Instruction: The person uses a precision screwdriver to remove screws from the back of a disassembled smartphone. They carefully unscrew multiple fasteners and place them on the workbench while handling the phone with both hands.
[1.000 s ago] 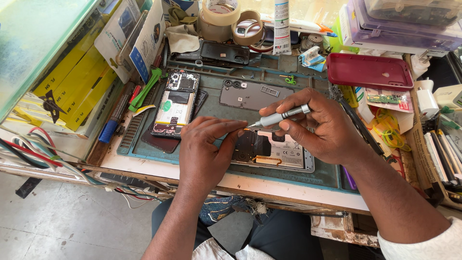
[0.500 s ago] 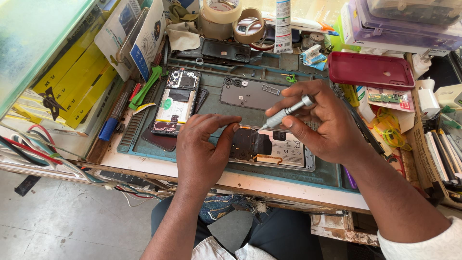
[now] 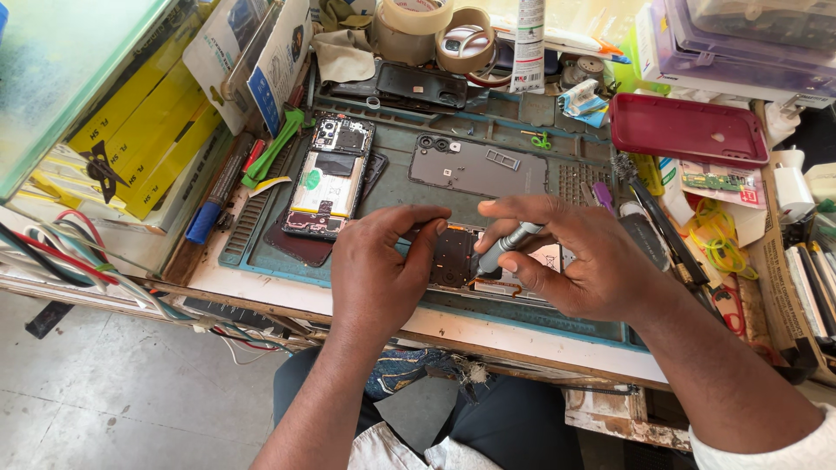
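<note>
Head view looks down on an opened phone [image 3: 488, 261] lying flat at the front middle of a teal work mat [image 3: 392, 196], its back off and its dark inner boards showing between the two hands. At its 9 o'clock the left hand [image 3: 379, 270] rests on the mat, fingers curled over the phone's near end and pressing on it, gripping nothing else. At its 3 o'clock the right hand [image 3: 579, 257] pinches a slim grey screwdriver [image 3: 505, 246] between thumb and fingers – the tip slants down to the left and touches the phone's inside near the middle. At 12 o'clock from the phone lies a grey back cover [image 3: 479, 165] with camera holes, apart from it; at 11 o'clock a second opened phone [image 3: 329, 178] shows its pale battery, with green plastic pry tools [image 3: 274, 148] just beside it at 10 o'clock. Farther off at 2 o'clock sits a dark red case [image 3: 688, 129], and at 12 o'clock – past the mat's far edge – rolls of tape [image 3: 435, 35] and a white spray can [image 3: 527, 39].
</note>
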